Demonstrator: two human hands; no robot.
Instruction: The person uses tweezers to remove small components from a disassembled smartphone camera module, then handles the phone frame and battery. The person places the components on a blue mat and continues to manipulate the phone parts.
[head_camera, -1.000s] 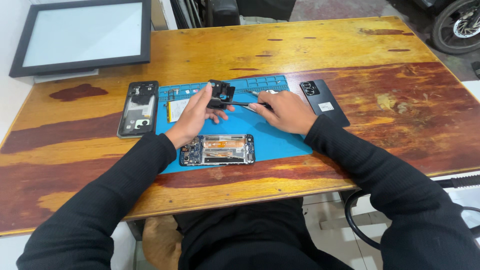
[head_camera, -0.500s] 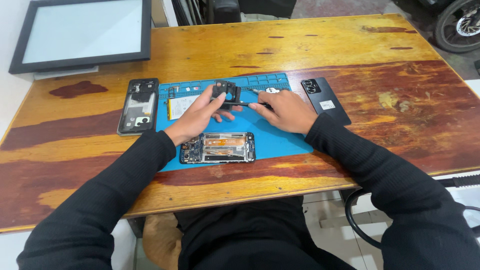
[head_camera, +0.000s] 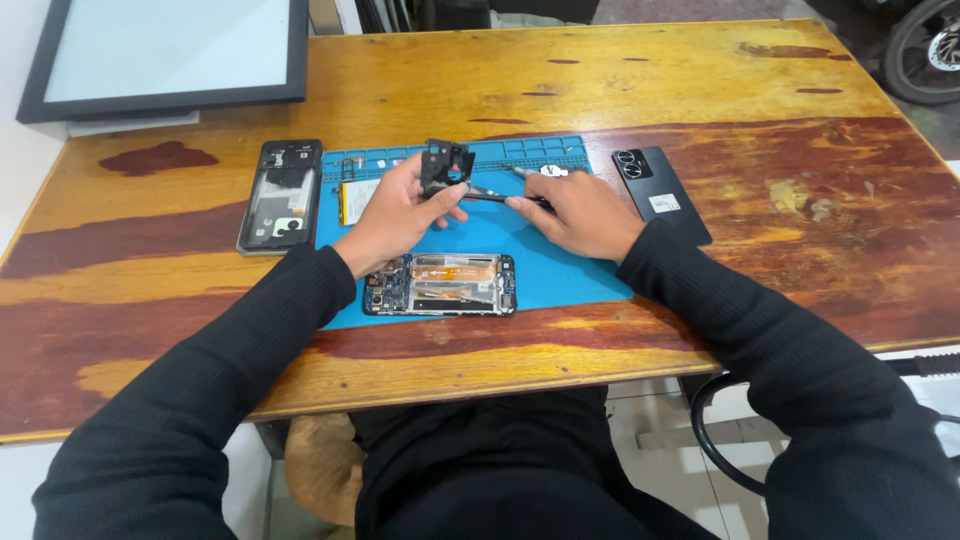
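A small black plastic cover piece (head_camera: 445, 165), angular with cutouts in it, is pinched upright between the thumb and fingertips of the left hand (head_camera: 395, 210), just above the blue work mat (head_camera: 560, 255). The other fingers of that hand are curled loosely under it. A thin dark tool (head_camera: 500, 198), looks like a screwdriver or spudger, is gripped by the right hand (head_camera: 580, 212) with the fingers pressed together along the shaft, the tip pointed toward the black piece and close to it; whether they actually touch can't be told.

The mat is rubbery-looking and matte, with a row of little moulded compartments (head_camera: 540, 150) along its far edge. Small bits can be made out in a couple of them, too tiny to identify. Lying on the mat near the front edge is an opened phone body (head_camera: 440, 285), boards and a copper-toned flex cable exposed. A flat whitish battery-like slab (head_camera: 357, 200) is partly hidden behind the left hand.

Off the mat to the left, a dark phone frame (head_camera: 282, 195) is laid flat on the wood. To the right, a glossy black back cover (head_camera: 660, 195) with camera rings is set half on the table. The table (head_camera: 700, 80) is varnished wood, yellow-orange with reddish patches. A flat grey-faced panel with a black frame (head_camera: 170, 55) sits at the far left corner.
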